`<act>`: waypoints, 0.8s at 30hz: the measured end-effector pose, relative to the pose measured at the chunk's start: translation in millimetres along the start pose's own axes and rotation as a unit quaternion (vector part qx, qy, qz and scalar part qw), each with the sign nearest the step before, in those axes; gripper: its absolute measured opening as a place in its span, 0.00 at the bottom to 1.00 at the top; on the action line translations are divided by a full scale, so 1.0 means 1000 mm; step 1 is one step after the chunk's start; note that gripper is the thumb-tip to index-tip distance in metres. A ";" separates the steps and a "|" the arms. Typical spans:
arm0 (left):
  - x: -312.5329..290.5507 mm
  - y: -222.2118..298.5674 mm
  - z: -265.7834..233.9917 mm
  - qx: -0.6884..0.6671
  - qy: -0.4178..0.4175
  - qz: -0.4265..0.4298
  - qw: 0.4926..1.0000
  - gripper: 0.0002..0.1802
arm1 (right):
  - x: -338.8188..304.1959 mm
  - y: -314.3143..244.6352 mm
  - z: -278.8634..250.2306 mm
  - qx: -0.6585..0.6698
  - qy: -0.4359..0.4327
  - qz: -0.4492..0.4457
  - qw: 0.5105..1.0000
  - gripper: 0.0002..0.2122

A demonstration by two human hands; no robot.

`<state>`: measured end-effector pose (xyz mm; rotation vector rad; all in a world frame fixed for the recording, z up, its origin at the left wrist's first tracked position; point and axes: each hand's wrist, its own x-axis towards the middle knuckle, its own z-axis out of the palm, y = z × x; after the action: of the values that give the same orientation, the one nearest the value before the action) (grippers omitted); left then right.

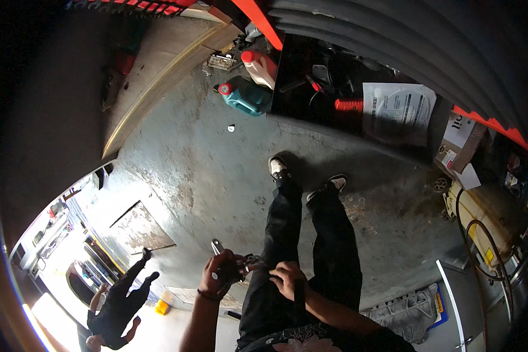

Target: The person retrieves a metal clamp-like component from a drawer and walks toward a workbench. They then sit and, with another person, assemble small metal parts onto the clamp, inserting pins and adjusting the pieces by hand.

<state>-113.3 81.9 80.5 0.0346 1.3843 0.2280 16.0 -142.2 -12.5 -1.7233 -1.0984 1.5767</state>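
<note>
My left hand [215, 280] is closed round a dark and silvery metal piece whose exact kind I cannot make out. A shiny metal handle [216, 246], rounded at its end, sticks out past the knuckles, and more small metal parts [251, 262] show on the side toward the other hand. My right hand [287, 280] is a short way to the right, its fingers curled in toward those parts. What it grips, if anything, is hidden. A dark band crosses my right wrist. Both hands are above my thighs.
Ahead stands a black cart shelf [334, 126] with tools and a printed sheet [399, 111]. Beside it are a green jug [244, 95] and a pale red-capped jug [259, 67]. A yellowish tank [481, 226] with hoses is at right. Another person [114, 311] is at lower left.
</note>
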 end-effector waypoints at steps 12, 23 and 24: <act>0.090 0.030 0.076 -0.016 -0.154 0.068 0.986 0.16 | 0.023 -0.034 -0.054 0.335 -0.451 0.090 0.823 0.13; 0.243 0.053 0.146 -0.047 -0.205 0.140 0.968 0.16 | 0.273 0.067 -0.413 -0.474 0.262 -0.168 0.824 0.33; 0.252 0.055 0.150 -0.040 -0.192 0.148 0.969 0.16 | 0.290 0.076 -0.421 -0.478 0.216 -0.075 0.848 0.34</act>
<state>67.0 197.6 -126.6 0.2087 0.9786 0.5006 436.2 118.5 -162.2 -2.3366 -1.8645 0.4330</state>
